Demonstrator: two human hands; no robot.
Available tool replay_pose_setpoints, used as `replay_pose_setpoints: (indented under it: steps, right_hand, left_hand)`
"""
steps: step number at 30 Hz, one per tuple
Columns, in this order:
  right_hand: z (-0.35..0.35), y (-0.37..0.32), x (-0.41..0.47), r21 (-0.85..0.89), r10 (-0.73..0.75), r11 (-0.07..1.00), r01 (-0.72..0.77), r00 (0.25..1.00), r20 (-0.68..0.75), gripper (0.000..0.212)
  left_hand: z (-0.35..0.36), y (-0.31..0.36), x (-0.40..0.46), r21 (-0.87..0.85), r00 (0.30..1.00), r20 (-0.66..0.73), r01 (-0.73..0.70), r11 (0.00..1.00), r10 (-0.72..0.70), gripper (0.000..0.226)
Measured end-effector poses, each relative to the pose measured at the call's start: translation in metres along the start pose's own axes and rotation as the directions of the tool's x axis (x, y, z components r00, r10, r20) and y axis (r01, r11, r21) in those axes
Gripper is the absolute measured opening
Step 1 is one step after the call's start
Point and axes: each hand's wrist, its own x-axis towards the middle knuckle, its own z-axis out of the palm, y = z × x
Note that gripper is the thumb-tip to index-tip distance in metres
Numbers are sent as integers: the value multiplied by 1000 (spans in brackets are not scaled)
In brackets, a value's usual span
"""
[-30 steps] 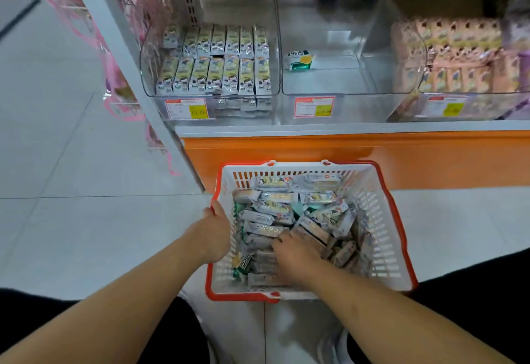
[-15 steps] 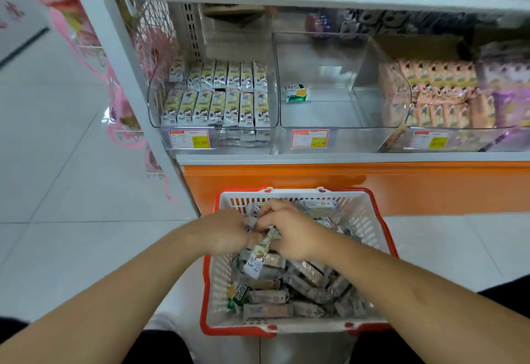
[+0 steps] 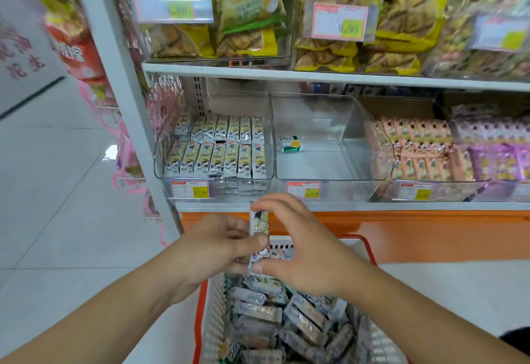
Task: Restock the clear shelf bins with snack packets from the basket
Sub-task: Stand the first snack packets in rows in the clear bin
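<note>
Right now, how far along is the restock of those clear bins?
Partly done. The left bin already holds two neat rows of packets. In hand: the left hand and right hand pinch one packet upright above the basket. Left to do: the middle bin holds only a single green packet, and the basket is still piled with packets.

The red-rimmed white plastic basket (image 3: 213,323) is cut by the bottom edge, and both hands hide its far rim. The small print on the orange-framed price labels (image 3: 190,189) is too blurred to read. The purple packets (image 3: 499,151) at far right are cut off.
</note>
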Motion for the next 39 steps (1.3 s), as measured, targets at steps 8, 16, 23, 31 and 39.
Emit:
replay_pose_setpoints:
  steps: [8, 16, 23, 31, 39]
  right_hand:
    - [-3, -3, 16, 17, 84, 996, -83, 993, -86, 74]
    - [-26, -24, 115, -81, 18, 996, -30, 989, -144, 71]
    - [-14, -26, 274, -245, 22, 968, -48, 994, -110, 77]
    - [-3, -15, 359, -215, 101, 970, -111, 993, -58, 71]
    - [-1, -4, 353, -207, 81, 975, -84, 996, -23, 78]
  left_hand:
    - [-18, 11, 10, 261, 993, -96, -43, 964, 70, 33]
    - [-116, 21, 35, 944, 855, -140, -36, 327, 499, 64]
    - [-141, 14, 45, 949, 898, -82, -62, 308, 432, 76]
    - [-144, 19, 49, 950, 906, -79, -58, 306, 416, 74]
    - [-138, 19, 49, 967, 913, -95, -11, 256, 397, 79]
